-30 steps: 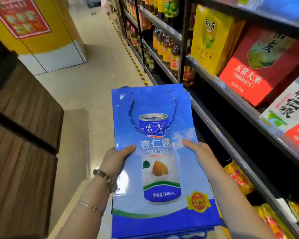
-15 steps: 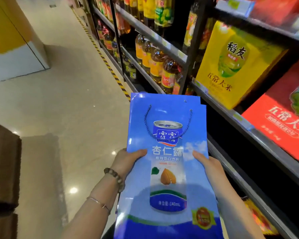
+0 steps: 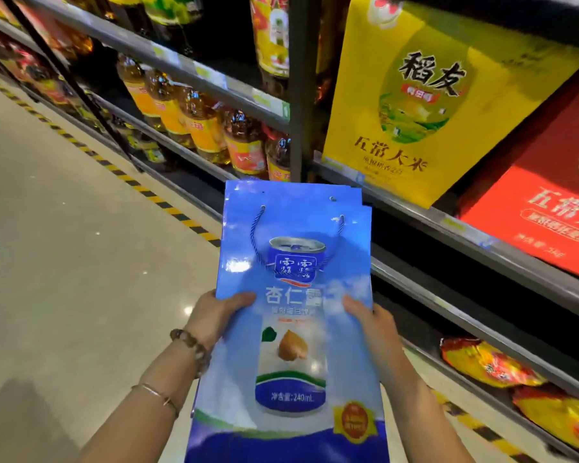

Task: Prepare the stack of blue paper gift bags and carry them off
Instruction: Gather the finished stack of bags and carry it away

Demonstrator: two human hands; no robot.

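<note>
A flat stack of blue paper gift bags with a printed can and a blue rope handle is held out in front of me, lying face up. My left hand grips its left edge, thumb on top and fingers hidden underneath. On the right edge my right hand grips the same way, thumb over the printed face. The top edges of the bags are slightly offset, so a second bag shows behind the first.
A metal shelf unit runs along the right, with oil bottles, a yellow rice box, a red rice box and snack packs low down. A yellow-black striped tape edges the glossy floor on the left.
The view has swung right and closer to the shelves; the brown counter and yellow pillar have left the frame. Both hands keep the same grip on the bags.
</note>
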